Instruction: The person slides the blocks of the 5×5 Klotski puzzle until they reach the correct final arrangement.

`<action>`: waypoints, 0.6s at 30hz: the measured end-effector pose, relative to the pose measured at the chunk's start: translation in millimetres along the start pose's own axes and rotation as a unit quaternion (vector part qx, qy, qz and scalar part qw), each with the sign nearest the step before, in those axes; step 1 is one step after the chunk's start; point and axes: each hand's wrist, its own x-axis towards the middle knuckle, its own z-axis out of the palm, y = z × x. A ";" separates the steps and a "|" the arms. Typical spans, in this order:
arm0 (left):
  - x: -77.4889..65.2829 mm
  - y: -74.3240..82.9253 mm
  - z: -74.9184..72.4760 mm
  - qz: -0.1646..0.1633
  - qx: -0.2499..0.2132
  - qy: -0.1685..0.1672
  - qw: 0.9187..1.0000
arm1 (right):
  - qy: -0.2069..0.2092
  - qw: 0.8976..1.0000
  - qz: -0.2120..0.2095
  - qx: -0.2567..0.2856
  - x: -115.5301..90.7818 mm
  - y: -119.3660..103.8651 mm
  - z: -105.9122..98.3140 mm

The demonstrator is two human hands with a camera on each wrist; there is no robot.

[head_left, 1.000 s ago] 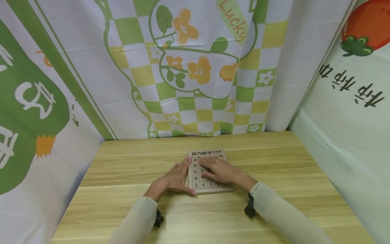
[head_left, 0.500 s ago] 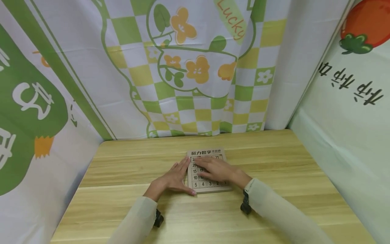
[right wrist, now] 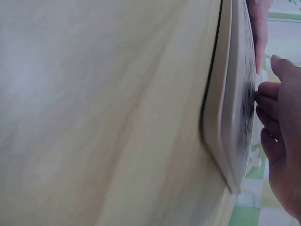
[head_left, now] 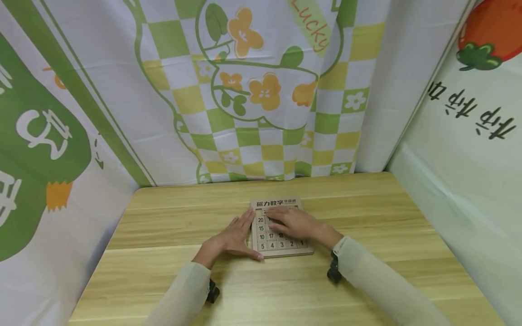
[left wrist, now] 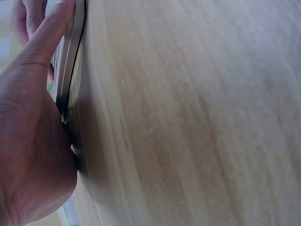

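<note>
A wooden number slide puzzle [head_left: 254,242] lies flat on the table, with rows of numbered tiles [head_left: 281,245] under a printed title strip. My left hand [head_left: 234,239] rests along its left side, fingers straight by the upper edge and thumb at the lower left corner. Over the upper rows lies my right hand [head_left: 299,222], fingertips on the tiles near the top left and several numbers covered. A bare slot shows at the top left corner. In the right wrist view, the fingers [right wrist: 269,106] bend loosely, with tips at the board's face [right wrist: 247,103].
The wood-grain table [head_left: 163,217] extends around the puzzle on every side. A checked, flower-printed curtain [head_left: 261,149] hangs behind its back edge, and printed cloth walls stand at left and right. Each wrist wears a dark camera strap, such as the right one [head_left: 334,269].
My right hand shifts slightly left, then back right. The tile at the top left corner has slid right, baring its slot. The left hand stays in place.
</note>
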 end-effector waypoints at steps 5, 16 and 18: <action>-3.6 6.1 -4.1 0.000 0.008 -0.001 1.000 | 0.011 1.000 -0.001 -0.009 -13.1 1.0 -4.1; -4.4 5.8 -5.1 0.025 -0.009 0.014 1.000 | 0.024 0.999 -0.014 -0.039 -36.8 2.9 -3.4; -4.7 6.8 -5.7 0.024 -0.017 0.012 1.000 | 0.020 0.999 -0.014 -0.044 -40.8 -0.9 -3.3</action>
